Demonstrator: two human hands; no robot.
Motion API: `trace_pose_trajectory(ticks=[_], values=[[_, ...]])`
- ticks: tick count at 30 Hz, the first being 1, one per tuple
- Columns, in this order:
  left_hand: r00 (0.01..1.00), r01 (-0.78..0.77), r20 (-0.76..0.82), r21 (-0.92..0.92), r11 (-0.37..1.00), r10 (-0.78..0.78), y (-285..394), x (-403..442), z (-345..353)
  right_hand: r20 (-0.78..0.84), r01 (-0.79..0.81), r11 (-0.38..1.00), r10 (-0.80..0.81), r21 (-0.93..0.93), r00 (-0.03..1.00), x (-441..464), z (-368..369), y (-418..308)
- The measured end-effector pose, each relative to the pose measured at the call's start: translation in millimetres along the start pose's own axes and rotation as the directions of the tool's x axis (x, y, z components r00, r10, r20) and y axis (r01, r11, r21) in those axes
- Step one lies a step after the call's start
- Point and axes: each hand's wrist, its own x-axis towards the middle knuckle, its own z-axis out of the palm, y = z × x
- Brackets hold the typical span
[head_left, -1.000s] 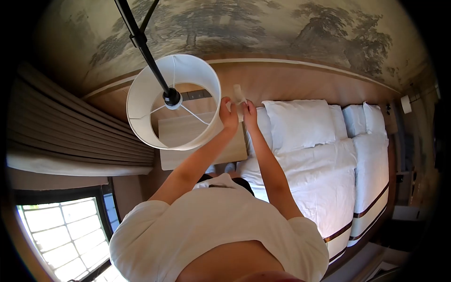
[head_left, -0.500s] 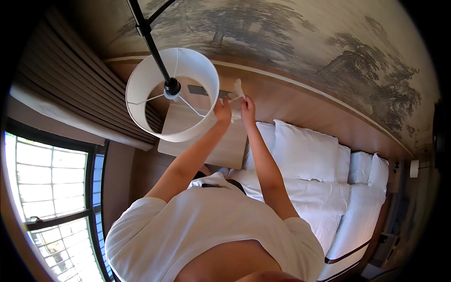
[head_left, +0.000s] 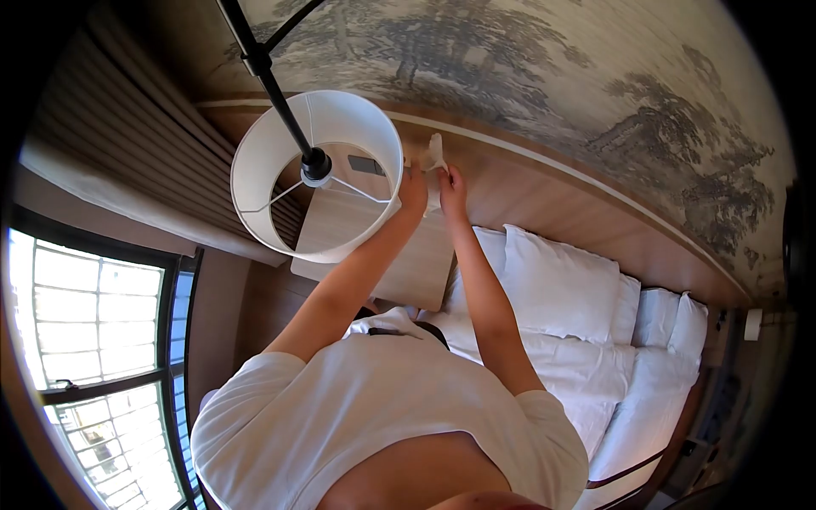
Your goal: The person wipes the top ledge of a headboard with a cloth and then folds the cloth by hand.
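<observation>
Head view: right hand (head_left: 454, 192) pinches a pale cloth (head_left: 436, 151), left hand's (head_left: 414, 190) grip unclear; gentle moves beside the lampshade (head_left: 357, 119) seem wise.

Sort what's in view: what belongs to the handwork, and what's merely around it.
Apparently in use:
- left hand
- right hand
- pale thin piece, material unclear

Apparently just around:
- white lampshade, involvement uncertain
- wooden table
- large pillow
- curtain
</observation>
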Motion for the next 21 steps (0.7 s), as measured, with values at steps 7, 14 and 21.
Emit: trace_pose_trajectory(ticks=[7,14,21], values=[[0.993,0.109,0.039,0.026,0.994,-0.110,12.5,8.4,-1.5,-0.049,0.110,0.994,-0.109,0.009,0.993,26.7,-1.5,-4.1],[0.975,-0.186,0.149,0.137,0.973,0.165,16.3,2.4,-5.0,0.041,0.145,0.953,-0.139,-0.267,0.989,72.4,20.3,-41.0],[0.967,-0.214,0.177,0.175,0.961,0.183,-2.7,6.5,-18.6,0.524,0.565,0.518,-0.242,-0.642,0.817,106.5,61.0,-33.6]])
